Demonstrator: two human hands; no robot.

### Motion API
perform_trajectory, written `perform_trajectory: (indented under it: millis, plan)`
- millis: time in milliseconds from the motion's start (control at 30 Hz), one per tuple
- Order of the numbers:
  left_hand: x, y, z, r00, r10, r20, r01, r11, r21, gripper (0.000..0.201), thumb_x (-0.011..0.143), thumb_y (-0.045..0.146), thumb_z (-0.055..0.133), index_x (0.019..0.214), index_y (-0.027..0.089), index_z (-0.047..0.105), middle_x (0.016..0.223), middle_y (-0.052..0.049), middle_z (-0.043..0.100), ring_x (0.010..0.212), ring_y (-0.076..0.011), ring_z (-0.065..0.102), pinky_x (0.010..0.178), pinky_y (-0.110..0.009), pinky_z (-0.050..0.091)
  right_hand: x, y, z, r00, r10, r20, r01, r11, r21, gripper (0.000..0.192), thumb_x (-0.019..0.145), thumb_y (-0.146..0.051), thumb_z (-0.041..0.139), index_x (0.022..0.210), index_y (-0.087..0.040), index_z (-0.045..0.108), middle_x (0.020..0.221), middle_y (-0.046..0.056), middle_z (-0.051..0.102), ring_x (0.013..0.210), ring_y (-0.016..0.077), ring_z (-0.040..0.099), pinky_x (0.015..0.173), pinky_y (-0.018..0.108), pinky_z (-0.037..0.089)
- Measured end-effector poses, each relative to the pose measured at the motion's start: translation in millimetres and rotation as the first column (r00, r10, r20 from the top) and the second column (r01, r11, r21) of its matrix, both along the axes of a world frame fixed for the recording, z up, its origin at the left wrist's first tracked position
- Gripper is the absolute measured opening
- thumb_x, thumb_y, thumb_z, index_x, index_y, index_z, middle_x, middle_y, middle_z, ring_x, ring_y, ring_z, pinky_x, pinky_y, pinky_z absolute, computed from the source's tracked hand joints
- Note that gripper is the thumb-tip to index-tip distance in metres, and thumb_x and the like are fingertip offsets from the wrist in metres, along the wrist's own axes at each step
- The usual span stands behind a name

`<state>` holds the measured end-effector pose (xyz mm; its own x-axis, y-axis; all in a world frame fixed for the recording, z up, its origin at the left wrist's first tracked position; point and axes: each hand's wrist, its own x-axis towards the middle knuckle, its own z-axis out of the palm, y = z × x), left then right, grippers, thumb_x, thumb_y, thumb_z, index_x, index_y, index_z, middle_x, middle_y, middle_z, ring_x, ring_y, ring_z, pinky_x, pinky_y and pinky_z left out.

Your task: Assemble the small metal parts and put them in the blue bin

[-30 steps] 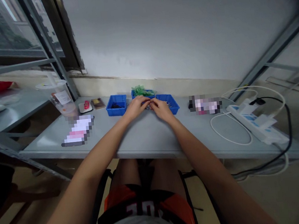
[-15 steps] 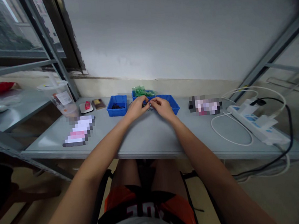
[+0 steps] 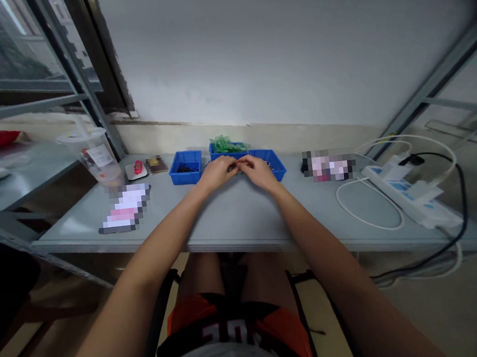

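My left hand [image 3: 219, 172] and my right hand [image 3: 259, 170] meet fingertip to fingertip over the desk, just in front of the blue trays. Both are closed in a pinch; whatever small thing sits between the fingers is too small and covered to name. Left of my hands stands a blue tray [image 3: 174, 176] with small dark pieces [image 3: 186, 168] in it. Behind them a second blue tray [image 3: 217, 153] bears green plastic pieces or bags [image 3: 224, 144]. On the right, partly covered by my right hand, a third blue tray [image 3: 279, 168] has small shiny bits in it.
A lidded drink cup [image 3: 102, 158], a pixelated phone [image 3: 126, 208] and a small red item [image 3: 138, 167] on a white pad lie left. Rightward are another blurred-out device [image 3: 329, 168], a white power strip [image 3: 411, 197] and looping cables [image 3: 403, 223]. The wall rises behind.
My fingertips have drawn closer together and dipped slightly, still in front of the trays. The trays and other things on the desk stay in place; the view shifts a little.
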<state>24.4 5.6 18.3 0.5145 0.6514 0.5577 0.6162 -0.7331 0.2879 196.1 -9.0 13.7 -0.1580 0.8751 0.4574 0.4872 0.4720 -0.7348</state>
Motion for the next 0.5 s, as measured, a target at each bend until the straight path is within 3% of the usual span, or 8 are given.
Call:
perform_trajectory:
  millis: [333, 500]
  plan:
    - [-1.7, 5.6, -1.0, 0.995, -0.052, 0.082, 0.054, 0.998, -0.024, 0.016, 0.088, 0.022, 0.059, 0.098, 0.016, 0.07, 0.095, -0.007, 0.071, 0.087, -0.0179, 0.063, 0.079, -0.028, 0.048, 5.4, 10.0, -6.8, 0.986, 0.08, -0.149, -0.099, 0.987, -0.126, 0.021, 0.083, -0.036, 0.058, 0.09, -0.018, 0.065, 0.073, 0.002, 0.063, 0.067, 0.0141, 0.057, 0.061, 0.027, 0.045]
    - [-1.7, 5.6, -0.4, 0.998, -0.036, 0.053, 0.037, 0.999, -0.019, 0.017, 0.089, 0.023, 0.059, 0.098, 0.016, 0.071, 0.093, -0.008, 0.072, 0.086, -0.0192, 0.063, 0.079, -0.03, 0.048, 6.4, 11.4, -7.4, 0.986, 0.052, -0.16, -0.062, 0.996, -0.06, 0.022, 0.079, -0.037, 0.06, 0.09, -0.019, 0.065, 0.077, 0.003, 0.066, 0.07, 0.0154, 0.06, 0.067, 0.029, 0.048]
